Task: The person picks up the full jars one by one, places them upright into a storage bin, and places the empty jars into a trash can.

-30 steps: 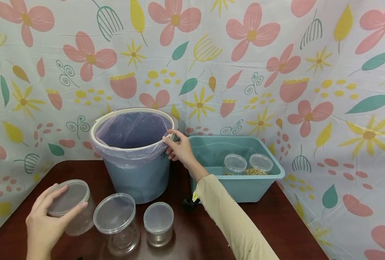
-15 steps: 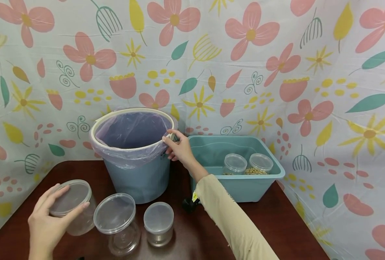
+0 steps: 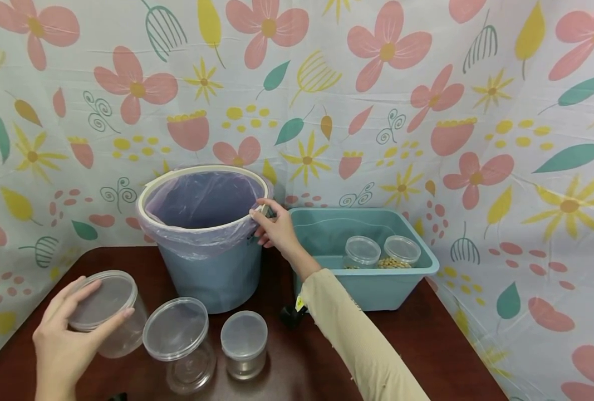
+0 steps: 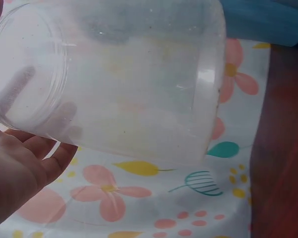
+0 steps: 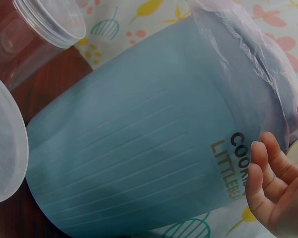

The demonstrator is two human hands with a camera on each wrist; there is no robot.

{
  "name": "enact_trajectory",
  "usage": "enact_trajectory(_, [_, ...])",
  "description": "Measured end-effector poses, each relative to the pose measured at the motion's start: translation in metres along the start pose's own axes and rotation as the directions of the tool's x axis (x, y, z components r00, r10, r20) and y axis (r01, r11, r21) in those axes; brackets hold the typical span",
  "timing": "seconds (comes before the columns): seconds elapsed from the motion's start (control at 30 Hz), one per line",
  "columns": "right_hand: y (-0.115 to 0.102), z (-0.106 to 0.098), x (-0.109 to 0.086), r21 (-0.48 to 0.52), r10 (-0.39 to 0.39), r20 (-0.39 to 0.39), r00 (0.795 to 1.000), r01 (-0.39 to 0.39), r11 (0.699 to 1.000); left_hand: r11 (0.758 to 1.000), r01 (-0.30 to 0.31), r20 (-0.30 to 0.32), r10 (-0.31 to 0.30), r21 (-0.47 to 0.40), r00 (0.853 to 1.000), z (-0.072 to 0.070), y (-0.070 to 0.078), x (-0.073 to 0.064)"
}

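In the head view my left hand (image 3: 63,334) grips a clear plastic jar (image 3: 121,334) near its lid, thumb on one side and fingers on the other. Seen from the left wrist, the jar (image 4: 139,89) looks see-through, with nothing visible inside. My right hand (image 3: 278,227) pinches the cream rim ring (image 3: 148,195) of a blue trash can (image 3: 216,278) at its right side. A thin, pinkish plastic liner (image 3: 191,245) is folded over that rim. Dark and gold lettering (image 5: 231,163) marks the can's wall in the right wrist view.
Two more lidded clear jars, a taller one (image 3: 176,328) and a smaller one (image 3: 245,340), stand before the can. A blue-green bin (image 3: 367,289) at the right holds two jars (image 3: 401,250) with tan contents. A floral curtain (image 3: 327,100) hangs behind the brown table (image 3: 427,345).
My left hand and its jar have shifted slightly left and up. My right hand keeps its place at the trash can's rim.
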State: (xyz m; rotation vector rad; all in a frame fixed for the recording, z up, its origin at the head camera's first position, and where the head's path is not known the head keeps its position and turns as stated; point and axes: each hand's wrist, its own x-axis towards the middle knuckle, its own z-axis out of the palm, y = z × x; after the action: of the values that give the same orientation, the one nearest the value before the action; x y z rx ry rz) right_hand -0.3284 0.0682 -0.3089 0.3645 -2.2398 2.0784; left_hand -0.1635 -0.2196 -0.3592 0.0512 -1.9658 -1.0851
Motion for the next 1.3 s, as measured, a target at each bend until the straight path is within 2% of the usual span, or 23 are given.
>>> enact_trajectory(0.33, [0.003,0.001,0.001,0.000,-0.023,-0.006,1.000,0.023,1.000,0.994,-0.105,-0.032,0.104,-0.043,0.994,-0.011,0.014,0.015])
enact_trajectory(0.5, [0.002,0.002,0.000,0.004,-0.020,-0.005,1.000,0.021,1.000,0.989,-0.127,-0.074,0.122,-0.073,0.990,-0.019,0.019,0.026])
enact_trajectory(0.7, [0.001,0.002,0.000,0.007,-0.004,-0.007,1.000,0.004,1.000,0.982,-0.138,-0.108,0.124,-0.130,0.986,-0.025,0.032,0.048])
enact_trajectory(0.83, [-0.001,0.001,0.000,0.007,0.009,0.003,1.000,-0.009,1.000,0.952,-0.202,-0.128,0.176,-0.231,0.976,-0.025,0.045,0.062])
enact_trajectory(0.97, [-0.002,0.001,0.000,0.015,0.020,0.015,1.000,-0.021,1.000,0.931,-0.210,-0.124,0.181,-0.298,0.976,-0.023,0.056,0.074])
enact_trajectory(1.07, [-0.008,0.001,-0.004,0.009,0.021,0.009,1.000,-0.022,1.000,0.928,-0.208,-0.102,0.185,-0.308,0.977,-0.022,0.064,0.082])
enact_trajectory(1.17, [-0.017,0.003,-0.011,-0.005,0.015,0.001,1.000,-0.014,1.000,0.906,-0.248,-0.101,0.227,-0.342,0.969,-0.020,0.068,0.089])
enact_trajectory(1.23, [-0.023,0.004,-0.016,-0.012,0.009,-0.002,1.000,-0.009,1.000,0.919,-0.246,-0.098,0.226,-0.307,0.969,-0.020,0.073,0.093])
enact_trajectory(1.3, [-0.025,0.004,-0.019,-0.007,0.000,-0.002,1.000,0.000,1.000,0.917,-0.242,-0.103,0.221,-0.316,0.970,-0.018,0.076,0.098])
